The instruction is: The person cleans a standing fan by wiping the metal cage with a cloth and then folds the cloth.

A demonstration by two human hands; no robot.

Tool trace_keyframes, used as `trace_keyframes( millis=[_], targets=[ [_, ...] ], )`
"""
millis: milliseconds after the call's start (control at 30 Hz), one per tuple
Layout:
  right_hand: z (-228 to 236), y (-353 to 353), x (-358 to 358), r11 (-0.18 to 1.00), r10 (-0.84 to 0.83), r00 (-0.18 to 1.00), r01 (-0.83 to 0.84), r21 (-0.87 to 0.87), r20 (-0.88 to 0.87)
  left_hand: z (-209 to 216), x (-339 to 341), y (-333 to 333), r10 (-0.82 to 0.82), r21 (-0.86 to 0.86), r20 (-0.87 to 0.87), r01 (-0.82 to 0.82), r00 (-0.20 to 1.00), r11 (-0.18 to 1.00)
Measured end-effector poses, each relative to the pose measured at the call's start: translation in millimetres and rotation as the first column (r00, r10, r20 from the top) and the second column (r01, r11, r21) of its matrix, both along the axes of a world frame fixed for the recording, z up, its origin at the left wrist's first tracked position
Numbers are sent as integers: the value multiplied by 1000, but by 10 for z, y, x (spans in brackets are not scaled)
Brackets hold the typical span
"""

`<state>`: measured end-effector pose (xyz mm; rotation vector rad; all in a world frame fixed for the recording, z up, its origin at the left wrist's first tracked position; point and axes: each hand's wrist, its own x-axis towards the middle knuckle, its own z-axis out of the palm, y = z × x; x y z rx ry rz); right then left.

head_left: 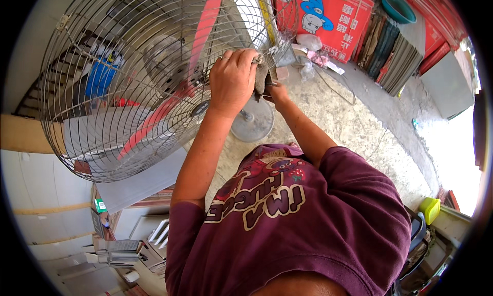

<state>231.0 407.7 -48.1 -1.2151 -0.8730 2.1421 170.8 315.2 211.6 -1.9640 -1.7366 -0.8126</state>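
Note:
A large stand fan (200, 109) with a round wire guard and red blades (154, 118) takes up the upper left. My left hand (232, 79) is at the right side of the guard, its fingers closed on a grey, dirty-looking cloth (261, 81). Just to the right, my right hand (278, 94) is closed around the lower part of the cloth, by the back of the fan. Most of its fingers are hidden. Below both hands, the round grey base (252, 125) of the fan stands on the floor.
Red printed cartons (334, 26) stand at the back, beside stacked flat boards (398, 57) with a teal basin (396, 7) on top. Plastic bags (306, 67) lie on the concrete floor (354, 126). A yellow-green container (430, 210) is at lower right.

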Motion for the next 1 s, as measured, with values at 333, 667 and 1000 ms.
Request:
trace_keyframes(
  millis=[333,667,1000],
  targets=[
    [29,45,0,992,58,966,-85,-98,-254,144,206,456,-105,-3,-218,107,970,994],
    [78,-20,-176,965,-101,853,-42,-260,-512,321,308,1101,-150,7,-458,173,876,985],
    [464,-164,-120,962,-76,812,-93,-257,-579,596,364,1040,-174,32,-487,216,856,976]
  ],
)
